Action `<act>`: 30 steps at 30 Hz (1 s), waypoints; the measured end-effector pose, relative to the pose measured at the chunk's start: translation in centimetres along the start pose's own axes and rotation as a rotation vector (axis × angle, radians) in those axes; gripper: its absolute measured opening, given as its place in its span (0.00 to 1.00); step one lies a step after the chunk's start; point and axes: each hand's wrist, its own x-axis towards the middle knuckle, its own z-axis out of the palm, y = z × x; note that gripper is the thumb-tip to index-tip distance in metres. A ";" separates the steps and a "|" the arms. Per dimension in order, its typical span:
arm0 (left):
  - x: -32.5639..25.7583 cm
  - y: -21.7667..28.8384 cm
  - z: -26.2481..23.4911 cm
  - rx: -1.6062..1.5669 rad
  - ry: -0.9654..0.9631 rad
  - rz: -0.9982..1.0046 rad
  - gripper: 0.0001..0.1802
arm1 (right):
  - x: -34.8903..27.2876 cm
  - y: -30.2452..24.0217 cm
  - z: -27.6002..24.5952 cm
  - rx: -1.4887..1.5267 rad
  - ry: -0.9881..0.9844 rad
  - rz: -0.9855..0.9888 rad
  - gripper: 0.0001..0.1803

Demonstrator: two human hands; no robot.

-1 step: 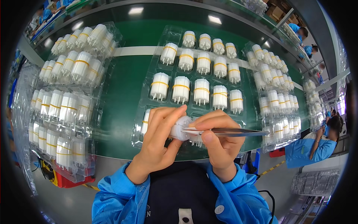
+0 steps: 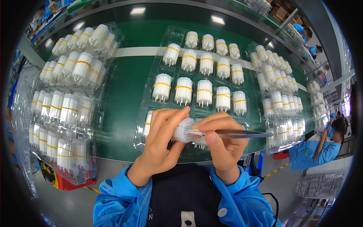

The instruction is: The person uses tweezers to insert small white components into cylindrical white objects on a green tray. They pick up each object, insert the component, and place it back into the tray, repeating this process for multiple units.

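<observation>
A white plastic cylinder [image 2: 180,133] is gripped in the fingers of my left hand [image 2: 159,140], tilted so that one end faces right. My right hand [image 2: 225,138] pinches a pair of metal tweezers [image 2: 242,134] between thumb and fingers. The tips of the tweezers reach the cylinder's end face; whether they hold anything there is too small to tell. Below and behind my hands lies a clear plastic tray [image 2: 149,92] with rows of white cylinders [image 2: 183,91], each with a yellow band round it and metal pins at its lower end. My hands hide part of the front row.
More filled clear trays stand on the left [image 2: 85,132] and on the right [image 2: 270,125] of the green work surface [image 2: 124,113]. A co-worker in a blue garment [image 2: 315,149] is at the far right. A red and yellow object [image 2: 70,181] sits below the table's left front edge.
The tweezers' two arms have come closer together at the tips. Both hands and the cylinder stay in place.
</observation>
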 end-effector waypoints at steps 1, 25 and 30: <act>0.0 0.0 0.0 -0.004 0.003 0.002 0.37 | -0.1 0.0 0.0 0.006 0.003 0.012 0.06; -0.3 0.1 -0.1 -0.178 -0.037 -0.103 0.38 | 1.0 -1.0 -1.0 -0.048 -0.078 -0.020 0.09; -0.4 0.1 -0.1 -0.235 -0.052 -0.140 0.37 | 1.0 -0.7 -0.9 -0.111 -0.096 -0.078 0.10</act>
